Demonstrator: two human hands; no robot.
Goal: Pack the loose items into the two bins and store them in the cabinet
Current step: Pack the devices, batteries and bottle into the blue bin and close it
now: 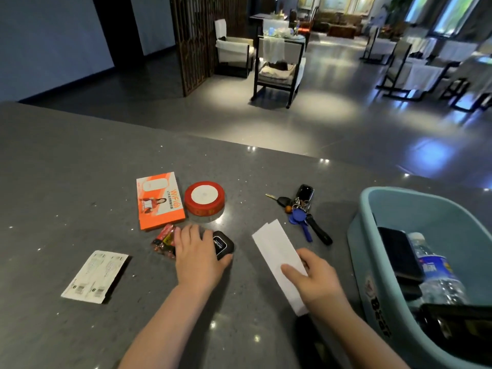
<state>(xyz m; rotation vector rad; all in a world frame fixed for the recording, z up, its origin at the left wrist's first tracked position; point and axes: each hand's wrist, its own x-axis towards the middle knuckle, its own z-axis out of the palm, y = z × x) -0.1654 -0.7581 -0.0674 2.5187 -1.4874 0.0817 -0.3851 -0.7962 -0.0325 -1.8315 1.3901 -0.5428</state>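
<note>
My left hand [197, 255] lies over a small black case [223, 245] on the grey counter, fingers wrapped on it, beside a red battery pack [164, 240]. My right hand [315, 279] grips a long white paper strip [277, 250]. An orange WiFi box [159, 199], a red tape roll [204, 198], a bunch of keys [302, 209] and a white flat packet [94, 276] lie loose on the counter. At the right stands a teal bin [372, 262] holding a water bottle [436, 272] and dark items.
The grey counter [66, 182] ends at a far edge with open floor beyond. Chairs and tables stand across the room. Only one bin is in view; no cabinet is visible.
</note>
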